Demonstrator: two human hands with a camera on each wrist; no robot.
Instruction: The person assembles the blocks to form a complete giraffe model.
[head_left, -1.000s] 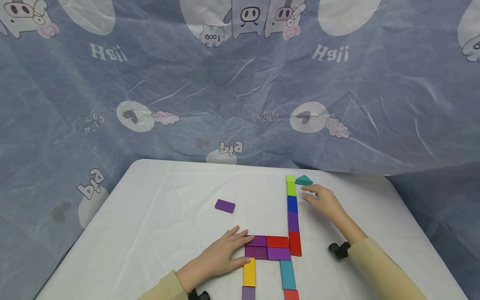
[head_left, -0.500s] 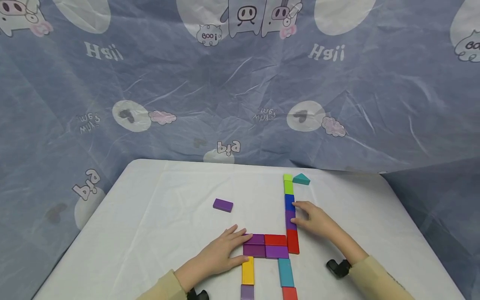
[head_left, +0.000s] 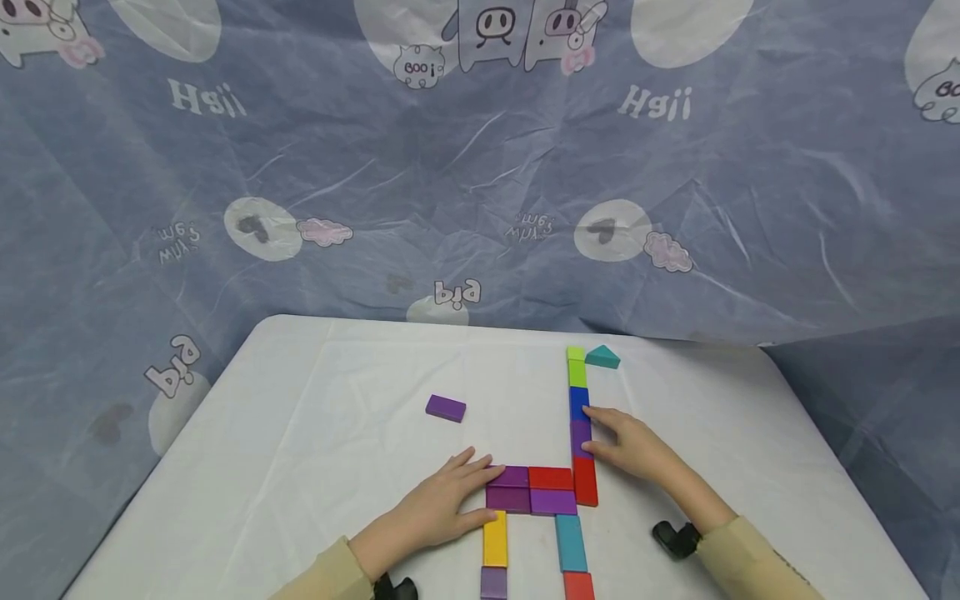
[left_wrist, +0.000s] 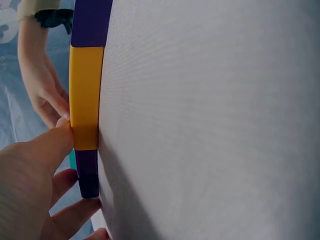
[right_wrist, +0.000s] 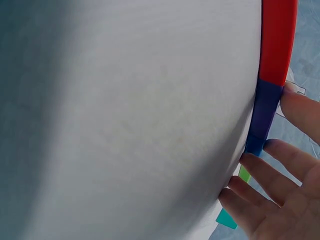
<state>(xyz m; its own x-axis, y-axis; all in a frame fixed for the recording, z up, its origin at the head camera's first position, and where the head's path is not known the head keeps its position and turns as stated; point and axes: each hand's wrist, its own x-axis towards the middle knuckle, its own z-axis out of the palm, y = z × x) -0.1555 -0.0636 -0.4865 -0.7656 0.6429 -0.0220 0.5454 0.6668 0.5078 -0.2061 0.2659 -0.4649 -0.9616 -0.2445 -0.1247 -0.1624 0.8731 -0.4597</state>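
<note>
My left hand (head_left: 437, 508) lies with fingers spread at the left side of the block layout. Its thumb touches the yellow block (head_left: 495, 540) and its fingertips rest at the end of a purple block (head_left: 510, 477). On the other side, my right hand (head_left: 628, 442) rests against the upright row, a fingertip on the blue block (head_left: 578, 402) and the thumb on the violet block (head_left: 581, 438). In the right wrist view its other fingers (right_wrist: 265, 175) reach along the row's side. Below that violet block is a red block (head_left: 586, 482); lime green blocks (head_left: 576, 372) top the row.
A teal triangular block (head_left: 603, 357) lies right of the row's far end. One loose purple block (head_left: 446, 408) lies at the left on the white table (head_left: 337, 400). A light blue block (head_left: 571, 543) and a lower red block (head_left: 578, 585) run toward the near edge.
My right hand has come down from beside the teal triangle to the blue and violet blocks, then stayed almost still. My left hand has kept its place.
</note>
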